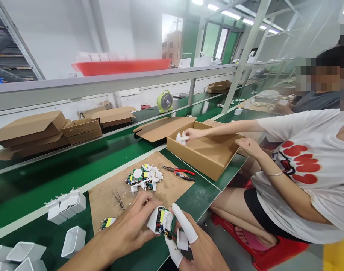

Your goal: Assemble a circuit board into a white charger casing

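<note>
My left hand (pixel 135 220) is closed on a small white plastic housing (pixel 152 223), its open end facing right. In my right hand (pixel 198 241), with white finger cots on thumb and index finger, is a circuit board (pixel 164 221) with yellow and white parts, at the housing's mouth. How far the board sits inside is unclear. A white piece (pixel 182 241) hangs below it near red wire. Beyond my hands, a pile of circuit boards and white plug pieces (pixel 143 177) lies on a brown cardboard sheet (pixel 104 184), with tweezers (pixel 118 199) and red-and-black pliers (pixel 179 172).
White housings (pixel 73 241) stand at lower left, some with plug tops (pixel 67 207). A person (pixel 298 169) on the right reaches into a cardboard box (pixel 194 158). A green conveyor (pixel 109 150), brown boxes (pixel 33 130) and a fan (pixel 164 101) lie beyond.
</note>
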{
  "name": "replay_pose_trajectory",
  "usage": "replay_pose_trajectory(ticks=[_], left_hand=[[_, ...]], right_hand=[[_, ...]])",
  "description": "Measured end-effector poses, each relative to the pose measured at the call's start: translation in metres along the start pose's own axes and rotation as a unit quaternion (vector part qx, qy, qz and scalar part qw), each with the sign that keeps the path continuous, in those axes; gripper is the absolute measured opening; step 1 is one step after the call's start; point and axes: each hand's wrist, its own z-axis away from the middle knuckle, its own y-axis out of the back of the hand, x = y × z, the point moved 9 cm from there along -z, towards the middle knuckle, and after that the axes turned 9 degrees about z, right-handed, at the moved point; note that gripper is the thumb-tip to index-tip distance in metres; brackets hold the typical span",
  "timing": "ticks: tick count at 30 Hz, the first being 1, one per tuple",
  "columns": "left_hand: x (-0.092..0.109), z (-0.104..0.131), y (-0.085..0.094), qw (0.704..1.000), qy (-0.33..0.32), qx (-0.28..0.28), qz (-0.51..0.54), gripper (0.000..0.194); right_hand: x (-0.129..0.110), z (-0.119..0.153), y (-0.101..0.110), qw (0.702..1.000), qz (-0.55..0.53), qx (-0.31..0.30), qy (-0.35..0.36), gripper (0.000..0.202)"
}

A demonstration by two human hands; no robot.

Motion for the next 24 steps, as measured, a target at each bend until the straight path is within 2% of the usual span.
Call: replay_pose_trajectory(ticks=[5, 12, 18, 24], left_hand=[[-0.001, 0.003, -0.001, 1.000, -0.010, 0.011, -0.007, 0.060], [0.001, 0.006, -0.002, 0.999, -0.028, 0.013, -0.011, 0.056], [0.005, 0.007, -0.001, 0.999, -0.027, 0.022, -0.023, 0.053], [0.009, 0.009, -0.002, 0.999, -0.010, 0.012, -0.029, 0.057]], right_hand=[[-0.004, 0.000, 0.003, 0.999, 0.031, 0.016, 0.036, 0.068], [-0.009, 0.002, 0.005, 0.995, 0.053, 0.052, 0.066, 0.077], [-0.010, 0.004, 0.011, 0.994, 0.065, 0.054, 0.075, 0.078], [-0.001, 0.014, 0.003, 0.997, 0.050, 0.021, 0.054, 0.076]])
